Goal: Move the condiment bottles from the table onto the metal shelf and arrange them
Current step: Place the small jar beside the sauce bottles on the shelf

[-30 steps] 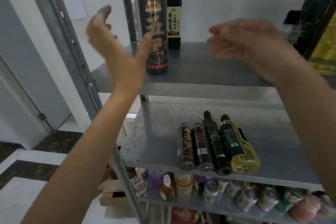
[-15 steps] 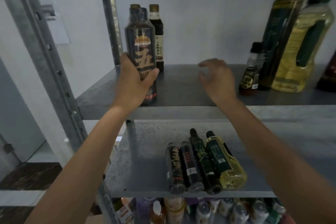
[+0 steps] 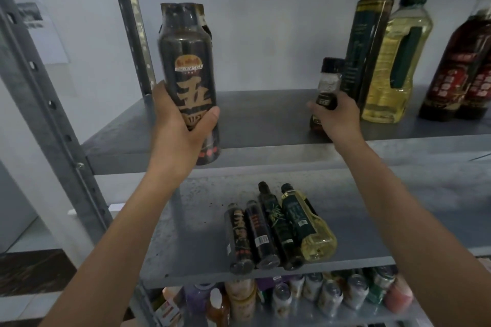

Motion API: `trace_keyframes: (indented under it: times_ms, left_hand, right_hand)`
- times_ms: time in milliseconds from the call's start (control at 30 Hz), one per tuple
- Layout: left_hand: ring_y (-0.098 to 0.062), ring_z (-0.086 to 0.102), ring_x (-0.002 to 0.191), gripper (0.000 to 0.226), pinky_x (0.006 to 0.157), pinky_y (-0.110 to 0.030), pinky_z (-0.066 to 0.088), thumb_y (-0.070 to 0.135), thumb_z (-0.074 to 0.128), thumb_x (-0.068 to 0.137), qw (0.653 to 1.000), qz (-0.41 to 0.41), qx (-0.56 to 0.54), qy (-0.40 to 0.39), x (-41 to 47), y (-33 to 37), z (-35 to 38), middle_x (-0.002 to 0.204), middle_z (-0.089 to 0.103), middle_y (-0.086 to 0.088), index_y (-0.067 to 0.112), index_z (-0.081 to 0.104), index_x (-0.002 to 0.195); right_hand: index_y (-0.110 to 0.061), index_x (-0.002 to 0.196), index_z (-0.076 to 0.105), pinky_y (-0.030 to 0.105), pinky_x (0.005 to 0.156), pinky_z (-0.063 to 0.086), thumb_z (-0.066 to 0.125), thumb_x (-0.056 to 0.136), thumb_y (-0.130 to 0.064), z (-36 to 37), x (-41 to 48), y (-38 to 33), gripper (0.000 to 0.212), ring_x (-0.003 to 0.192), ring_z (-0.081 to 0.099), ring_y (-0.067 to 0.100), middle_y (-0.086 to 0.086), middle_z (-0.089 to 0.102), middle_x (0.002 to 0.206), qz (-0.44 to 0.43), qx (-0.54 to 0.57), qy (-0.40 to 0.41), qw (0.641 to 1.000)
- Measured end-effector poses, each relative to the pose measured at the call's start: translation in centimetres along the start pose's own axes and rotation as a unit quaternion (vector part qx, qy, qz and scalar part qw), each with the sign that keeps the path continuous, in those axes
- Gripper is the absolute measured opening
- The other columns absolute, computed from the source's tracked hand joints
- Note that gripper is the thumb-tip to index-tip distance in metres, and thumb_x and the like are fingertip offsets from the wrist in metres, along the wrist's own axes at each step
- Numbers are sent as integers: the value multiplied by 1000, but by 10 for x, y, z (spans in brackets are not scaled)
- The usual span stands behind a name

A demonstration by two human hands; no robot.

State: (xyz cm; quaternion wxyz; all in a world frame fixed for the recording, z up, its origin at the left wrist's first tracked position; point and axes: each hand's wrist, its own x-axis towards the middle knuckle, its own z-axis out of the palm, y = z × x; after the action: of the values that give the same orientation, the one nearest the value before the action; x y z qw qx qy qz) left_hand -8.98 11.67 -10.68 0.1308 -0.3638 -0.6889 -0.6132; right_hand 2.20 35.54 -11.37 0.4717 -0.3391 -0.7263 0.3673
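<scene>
A: Nearest, bottom centre of the frame?

B: Laid flat on the middle board of the metal shelf [image 3: 191, 233], side by side, caps toward the back: four lying bottles [image 3: 279, 228]. Probably put down like that to keep them from toppling off the front edge.

A: And centre left?

B: Gripped by the left hand [image 3: 183, 125], low on its label: the tall dark bottle [image 3: 190, 69], thumb across the front, fingers curled behind. Kept upright, base at the front edge of the upper board [image 3: 265, 117]. Cannot tell whether resting or just clear of it. Low hold likely chosen for a steady slide inward.

A: Centre right?

B: Wrapped in the right hand [image 3: 338, 122], fingers curled round its lower half: the small dark bottle [image 3: 328, 85], upright on the same board. Close beside the tall green bottle [image 3: 369, 48]; touching or not, cannot tell. Looks like nudging into a row.

A: Farthest back?

B: Upright by the wall at upper right: the yellow oil bottle [image 3: 396, 61] and red-labelled bottles [image 3: 462, 69].
</scene>
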Motion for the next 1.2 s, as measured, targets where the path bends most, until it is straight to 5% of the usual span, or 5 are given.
trace_keyframes:
  times_ms: [200, 400, 667, 967, 1200]
  left_hand:
    - [8, 61, 84, 64, 64, -12, 52, 29, 71, 60, 988, -21, -154, 0, -112, -33, 4, 103, 49, 10, 31, 32, 111]
    - [-3, 62, 76, 57, 62, -17, 49, 10, 76, 76, 977, -183, -1, -111, -164, -139, 16, 96, 57, 12, 43, 38, 102]
    - [-29, 62, 89, 38, 86, -45, 53, 34, 66, 86, 891, -422, 87, -140, -137, -261, 75, 99, 65, -15, 3, 55, 103]
    - [-35, 39, 127, 75, 105, -44, 38, 54, 43, 92, 847, -399, 270, -222, -134, -280, 107, 138, 37, -21, 0, 23, 140]
    - [-24, 38, 119, 46, 98, -30, 33, 46, 32, 98, 892, -241, 319, -212, -143, -248, 82, 126, 42, -10, 12, 38, 129]
  right_hand:
    - [-17, 105, 61, 37, 91, 50, 73, 81, -24, -15, -24, -13, 27, 100, 61, 20, 1, 64, 102, 20, 59, -102, 993]
    - [-14, 116, 61, 30, 87, 44, 73, 79, -24, -16, -23, -21, 40, 99, 58, 16, -1, 63, 106, 28, 40, -119, 992]
    - [-12, 120, 62, 31, 93, 49, 74, 79, -16, 7, -11, -29, 43, 98, 62, 14, 0, 66, 111, 52, 63, -169, 982]
    - [-16, 120, 60, 26, 89, 47, 72, 81, -18, 21, -3, -26, 41, 95, 60, 10, -4, 63, 104, 51, 76, -181, 979]
    - [-20, 120, 59, 27, 89, 42, 71, 82, -24, 23, -2, -19, 40, 104, 55, 13, -2, 61, 112, 33, 68, -175, 982]
